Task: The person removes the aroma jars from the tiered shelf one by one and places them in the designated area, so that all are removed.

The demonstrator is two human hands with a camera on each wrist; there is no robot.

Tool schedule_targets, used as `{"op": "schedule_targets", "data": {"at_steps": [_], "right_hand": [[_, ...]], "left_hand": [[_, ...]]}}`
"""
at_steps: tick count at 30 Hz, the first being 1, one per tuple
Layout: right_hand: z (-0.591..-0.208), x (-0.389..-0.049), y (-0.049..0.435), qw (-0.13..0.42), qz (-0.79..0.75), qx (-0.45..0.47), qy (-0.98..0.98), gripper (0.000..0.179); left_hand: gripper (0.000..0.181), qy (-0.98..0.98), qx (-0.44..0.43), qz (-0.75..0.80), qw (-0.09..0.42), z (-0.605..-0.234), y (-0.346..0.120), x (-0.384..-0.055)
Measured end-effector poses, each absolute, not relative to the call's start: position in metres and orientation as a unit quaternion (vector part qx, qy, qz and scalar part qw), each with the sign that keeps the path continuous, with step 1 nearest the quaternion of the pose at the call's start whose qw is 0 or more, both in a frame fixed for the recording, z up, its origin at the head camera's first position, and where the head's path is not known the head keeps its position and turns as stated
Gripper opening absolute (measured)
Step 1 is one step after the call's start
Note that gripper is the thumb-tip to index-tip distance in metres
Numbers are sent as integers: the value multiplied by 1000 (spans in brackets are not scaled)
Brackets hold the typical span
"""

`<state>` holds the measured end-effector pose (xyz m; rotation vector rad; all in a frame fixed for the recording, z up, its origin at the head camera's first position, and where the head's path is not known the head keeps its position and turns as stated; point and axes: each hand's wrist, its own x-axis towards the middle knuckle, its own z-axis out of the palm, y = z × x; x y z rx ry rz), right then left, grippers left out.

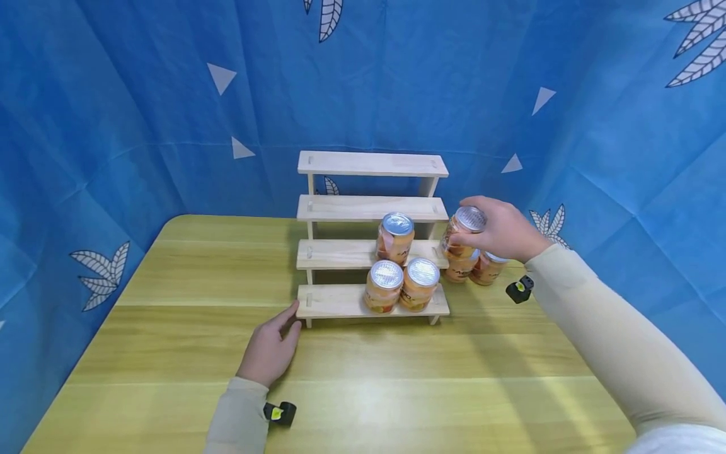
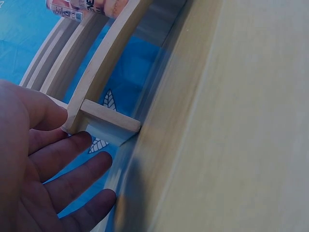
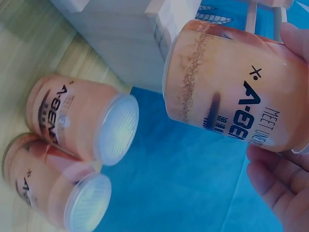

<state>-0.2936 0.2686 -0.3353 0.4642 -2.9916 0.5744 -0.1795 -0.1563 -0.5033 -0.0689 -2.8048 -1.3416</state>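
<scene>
A wooden four-step display stand (image 1: 334,253) stands at the back of the table. My right hand (image 1: 505,228) grips an orange-labelled can (image 3: 217,82) with a silver lid, holding it raised by the stand's right side. Two similar cans stand on the table below it, one can (image 3: 72,116) beside another can (image 3: 48,179). With thumb and index finger, my left hand (image 1: 269,350) pinches the left end of the lowest step; its other fingers are spread, as the left wrist view shows. Two cans (image 1: 384,287) sit side by side on that step's right half, and one can (image 1: 395,239) stands on the second step.
The light wooden table (image 1: 363,391) stretches out in front of the stand. A blue cloth (image 1: 363,75) with white leaf and triangle prints hangs behind and at both sides. A small black device (image 1: 518,290) is on the right wrist, another device (image 1: 280,413) on the left.
</scene>
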Motion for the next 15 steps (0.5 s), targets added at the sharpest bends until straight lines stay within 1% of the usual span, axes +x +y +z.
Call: {"op": "schedule_targets", "data": {"at_steps": [4,6,10,15], "right_hand": [[-337,-293,275,34,191,144,-970,79],[-338,-294,276,28,196,141,-970,80],[-342,-295,283,14,194,121,-973,85],[-343,-293,297,19,189,94,-977,89]], "left_hand": [[48,-902,-22,-431,13,-505,-158,-178],[48,-902,-16,-432,9,-507,-159,-177],[48,-903,-12,-430,6,-507,-161,-174],[47,-901,-21,-434,14,-504,-157,-178]]}}
